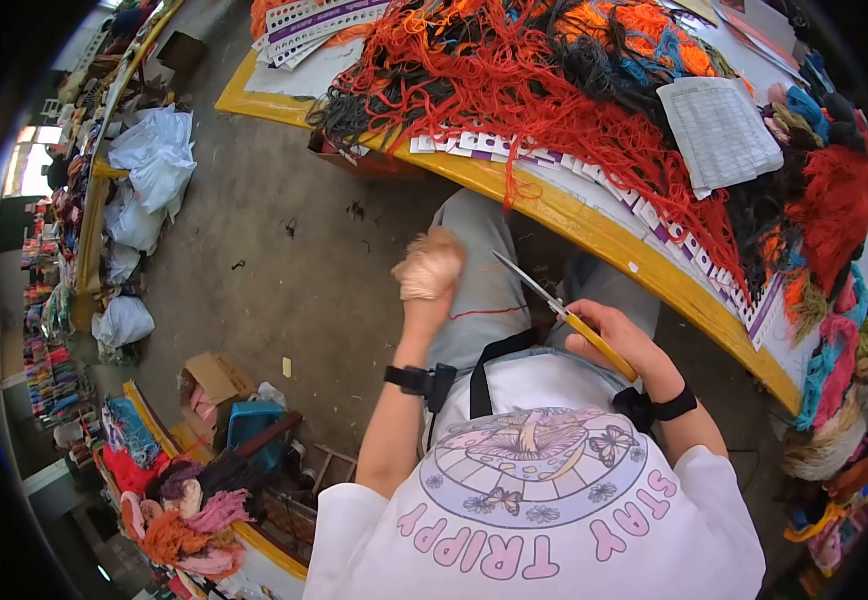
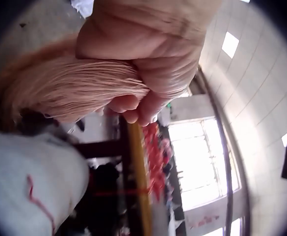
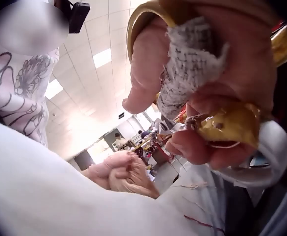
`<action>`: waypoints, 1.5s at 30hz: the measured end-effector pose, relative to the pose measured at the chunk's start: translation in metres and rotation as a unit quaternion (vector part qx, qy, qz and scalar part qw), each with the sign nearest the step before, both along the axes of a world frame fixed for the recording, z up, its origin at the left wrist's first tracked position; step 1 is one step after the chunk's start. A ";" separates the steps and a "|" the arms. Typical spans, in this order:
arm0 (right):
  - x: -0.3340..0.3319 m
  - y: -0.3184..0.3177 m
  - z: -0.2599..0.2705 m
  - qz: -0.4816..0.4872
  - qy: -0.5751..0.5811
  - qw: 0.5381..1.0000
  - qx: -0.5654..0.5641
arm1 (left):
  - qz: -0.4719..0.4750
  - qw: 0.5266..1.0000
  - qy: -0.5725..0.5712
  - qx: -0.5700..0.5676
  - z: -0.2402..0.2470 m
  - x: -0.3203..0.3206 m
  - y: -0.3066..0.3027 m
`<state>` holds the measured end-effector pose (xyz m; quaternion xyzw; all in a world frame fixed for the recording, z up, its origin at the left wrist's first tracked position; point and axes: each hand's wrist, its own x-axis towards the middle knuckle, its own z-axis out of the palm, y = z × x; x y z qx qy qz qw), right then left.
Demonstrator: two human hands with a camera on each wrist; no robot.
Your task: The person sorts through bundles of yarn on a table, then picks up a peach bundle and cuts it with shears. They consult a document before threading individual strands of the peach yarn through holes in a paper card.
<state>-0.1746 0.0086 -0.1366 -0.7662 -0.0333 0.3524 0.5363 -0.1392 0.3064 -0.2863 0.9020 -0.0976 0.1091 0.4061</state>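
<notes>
My left hand (image 1: 426, 280) grips a bundle of peach yarn (image 2: 79, 88) beside the left knee. In the left wrist view the strands fan out from between the thumb and curled fingers. My right hand (image 1: 616, 335) holds scissors (image 1: 594, 338) with yellow handles over the lap. Their blades point up and left, toward the knees, apart from the yarn. The right wrist view shows the fingers in the handle loops and a greyish cloth wrap (image 3: 190, 61) around part of the handle. A loose red thread (image 1: 489, 312) lies across the left thigh.
Tangled red yarn (image 1: 514, 90) covers the yellow-edged table (image 1: 574, 222) ahead, with punched cards and a paper sheet (image 1: 722, 135). More yarn hanks (image 1: 834, 350) hang at its right end. White plastic bags (image 1: 154, 150) and a cardboard box (image 1: 216, 385) are at the left.
</notes>
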 end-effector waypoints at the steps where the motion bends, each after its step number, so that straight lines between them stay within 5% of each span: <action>1: -0.001 -0.002 -0.003 -0.004 0.010 1.000 0.011 | 0.013 0.998 0.055 -0.007 -0.005 -0.001 -0.005; 4: -0.002 -0.005 -0.009 -0.022 0.115 0.989 0.085 | 0.069 0.995 0.050 0.059 0.011 0.000 -0.013; 6: 0.001 -0.002 -0.011 -0.011 0.171 0.979 0.114 | 0.086 0.985 0.148 0.001 -0.007 0.005 -0.006; 8: 0.008 0.004 -0.011 0.023 0.189 0.976 0.108 | 0.103 0.947 0.262 -0.156 -0.016 0.009 0.002; 10: 0.012 0.009 -0.018 0.051 0.215 0.968 0.119 | 0.117 0.827 0.380 -0.398 0.020 0.012 -0.001; 16: 0.023 0.031 -0.032 0.056 0.234 0.957 0.160 | 0.077 0.765 0.383 -0.513 0.051 0.012 -0.004; 37: 0.030 0.040 -0.027 0.044 0.207 0.944 0.253 | 0.003 0.690 0.317 -0.650 0.072 0.013 -0.020; 45: 0.025 0.039 -0.030 0.031 0.166 0.942 0.291 | -0.004 0.719 0.319 -0.617 0.071 0.014 -0.021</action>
